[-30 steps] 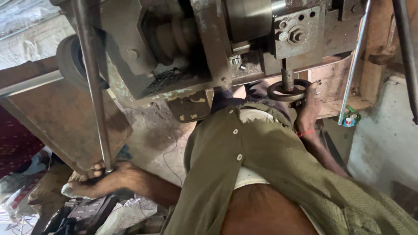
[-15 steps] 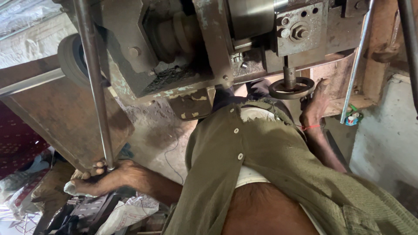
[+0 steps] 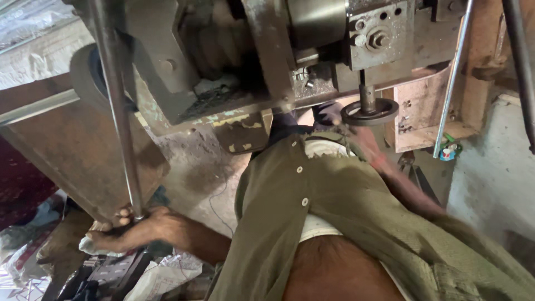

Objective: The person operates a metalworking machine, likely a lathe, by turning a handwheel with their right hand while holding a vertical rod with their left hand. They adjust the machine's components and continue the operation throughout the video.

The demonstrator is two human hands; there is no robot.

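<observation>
The right hand [image 3: 365,146] has dropped away from the round handwheel [image 3: 369,111] it was reaching up beside half a second ago and now sits blurred just below the wheel's rim — too smeared to tell whether its fingers are clenched or released. The left hand [image 3: 131,227] has stayed put, its fingers wrapped around the lower end of a long steel rod [image 3: 118,106] that runs up past the grey, grimy machine body [image 3: 223,61] to the top edge of the view.

The handwheel hangs on a short vertical shaft [image 3: 366,93] under a bolted metal block [image 3: 380,33] at the machine's right side. A slanted rusty metal plate [image 3: 67,145] lies behind the rod, near the left hand. The person's olive button shirt [image 3: 312,217] fills the lower middle, over a white undershirt [image 3: 323,147]. A second thin rod [image 3: 452,78] leans at the right, its foot by a small green-and-white packet [image 3: 448,150] on a wooden ledge [image 3: 429,136]. Crumpled paper and plastic bags [image 3: 161,273] lie on the floor below the left forearm.
</observation>
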